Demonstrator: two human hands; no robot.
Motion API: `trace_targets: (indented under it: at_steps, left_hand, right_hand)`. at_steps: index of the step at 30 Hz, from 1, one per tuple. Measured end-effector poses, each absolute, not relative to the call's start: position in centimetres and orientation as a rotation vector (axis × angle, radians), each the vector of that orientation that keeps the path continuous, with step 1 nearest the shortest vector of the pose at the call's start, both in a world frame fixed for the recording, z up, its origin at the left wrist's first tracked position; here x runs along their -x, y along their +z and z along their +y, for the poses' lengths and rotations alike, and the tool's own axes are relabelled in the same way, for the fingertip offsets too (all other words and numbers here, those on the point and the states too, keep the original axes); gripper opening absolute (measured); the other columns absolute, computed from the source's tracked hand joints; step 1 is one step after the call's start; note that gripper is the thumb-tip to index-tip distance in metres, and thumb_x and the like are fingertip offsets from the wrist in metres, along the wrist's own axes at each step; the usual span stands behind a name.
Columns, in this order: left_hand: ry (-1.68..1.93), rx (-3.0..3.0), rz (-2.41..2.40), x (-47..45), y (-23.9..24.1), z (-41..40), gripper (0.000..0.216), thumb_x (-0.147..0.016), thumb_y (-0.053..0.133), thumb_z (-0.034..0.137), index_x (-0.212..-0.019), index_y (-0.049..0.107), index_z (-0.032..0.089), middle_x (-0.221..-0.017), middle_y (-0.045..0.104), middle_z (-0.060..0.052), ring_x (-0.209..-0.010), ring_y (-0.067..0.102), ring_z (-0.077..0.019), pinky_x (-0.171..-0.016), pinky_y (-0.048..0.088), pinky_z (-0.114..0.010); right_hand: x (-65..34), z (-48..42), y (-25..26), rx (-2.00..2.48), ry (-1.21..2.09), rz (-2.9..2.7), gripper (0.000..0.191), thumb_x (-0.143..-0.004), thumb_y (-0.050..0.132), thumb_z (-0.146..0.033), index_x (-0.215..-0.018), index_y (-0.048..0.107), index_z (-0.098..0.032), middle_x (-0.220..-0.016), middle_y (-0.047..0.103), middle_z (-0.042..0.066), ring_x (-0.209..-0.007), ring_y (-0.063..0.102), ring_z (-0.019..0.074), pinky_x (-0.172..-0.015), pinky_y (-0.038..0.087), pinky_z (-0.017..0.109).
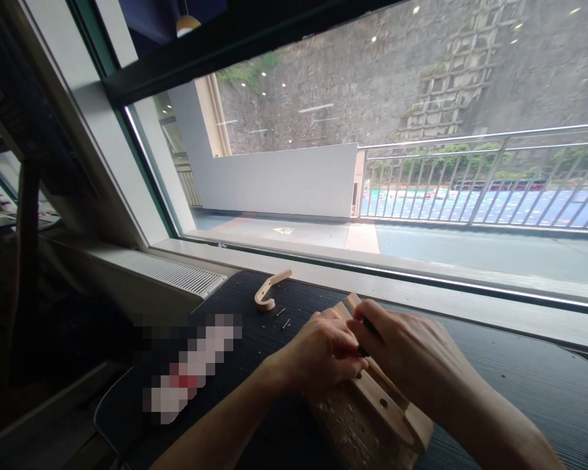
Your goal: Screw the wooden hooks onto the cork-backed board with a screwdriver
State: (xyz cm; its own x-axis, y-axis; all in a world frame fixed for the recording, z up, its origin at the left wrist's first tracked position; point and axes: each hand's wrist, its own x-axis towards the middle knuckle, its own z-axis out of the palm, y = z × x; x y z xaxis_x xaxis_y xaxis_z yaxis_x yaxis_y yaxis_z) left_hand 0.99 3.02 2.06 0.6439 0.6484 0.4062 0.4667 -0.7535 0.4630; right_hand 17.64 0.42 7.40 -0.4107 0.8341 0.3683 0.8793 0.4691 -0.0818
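A long pale wooden piece [396,406] with dark round holes and a rounded near end lies on a rough wooden block [340,424] speckled with light chips. My left hand [323,349] is closed over the far part of this piece, its fingertips by one of the holes. My right hand [402,343] is wrapped round a slim black tool [367,324], tilted, with its lower end between both hands. The tool's tip and exact kind are hidden. Further off, a hook-shaped wooden piece [264,297] rests on the dark table, with screws [285,324] close by.
The dark table [500,391] has rounded corners and stands against a window sill [313,264]. A blurred-out pale and red item [191,372] lies at its left side. A white radiator [176,273] runs behind on the left, and a large window fills the view ahead.
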Motion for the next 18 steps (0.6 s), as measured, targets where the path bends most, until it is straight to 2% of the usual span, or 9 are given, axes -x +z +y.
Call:
trace_targets:
  at_steps: [3, 6, 12, 18]
  left_hand:
    - [0.8, -2.546, 0.897, -0.88, 2.2, 2.96, 0.015, -0.076, 0.06, 0.022, -0.062, 0.063, 0.017, -0.068, 0.062, -0.001, -0.076, 0.054, -0.015, -0.081, 0.039, -0.027]
    - [0.778, -2.544, 0.891, -0.81, 2.38, 2.84, 0.012, -0.076, 0.059, 0.02, -0.065, 0.064, 0.016, -0.071, 0.063, -0.001, -0.078, 0.054, -0.0152, -0.084, 0.038, -0.028]
    - [0.769, -2.518, 0.839, -0.78, 2.45, 2.97, 0.017, -0.078, 0.061, 0.027, -0.066, 0.064, 0.016, -0.07, 0.062, -0.002, -0.074, 0.055, -0.0149, -0.084, 0.038, -0.029]
    - [0.775, -2.497, 0.869, -0.76, 2.27, 3.08, 0.016, -0.078, 0.062, 0.029, -0.068, 0.065, 0.017, -0.07, 0.062, -0.001, -0.077, 0.055, -0.0162, -0.084, 0.039, -0.029]
  right_hand:
    - [-17.96, 0.01, 7.95, 1.312, -0.043, -2.374, 0.012, -0.088, 0.044, -0.027, -0.085, 0.055, -0.025, -0.071, 0.064, -0.001, -0.056, 0.057, 0.0129, -0.048, 0.024, 0.024]
    - [-18.32, -0.14, 8.35, 1.232, 0.053, -2.402, 0.015, -0.086, 0.044, -0.02, -0.088, 0.058, -0.025, -0.078, 0.064, -0.001, -0.061, 0.057, 0.0121, -0.05, 0.026, 0.024]
    - [-18.15, 0.39, 8.09, 1.268, 0.117, -2.391, 0.016, -0.087, 0.044, -0.025, -0.073, 0.051, -0.023, -0.063, 0.057, -0.003, -0.051, 0.047, 0.0099, -0.047, 0.023, 0.024]
    - [-18.2, 0.6, 7.65, 1.345, 0.03, -2.343, 0.013, -0.086, 0.048, -0.032, -0.077, 0.052, -0.023, -0.056, 0.055, -0.005, -0.045, 0.042, 0.0097, -0.046, 0.022, 0.024]
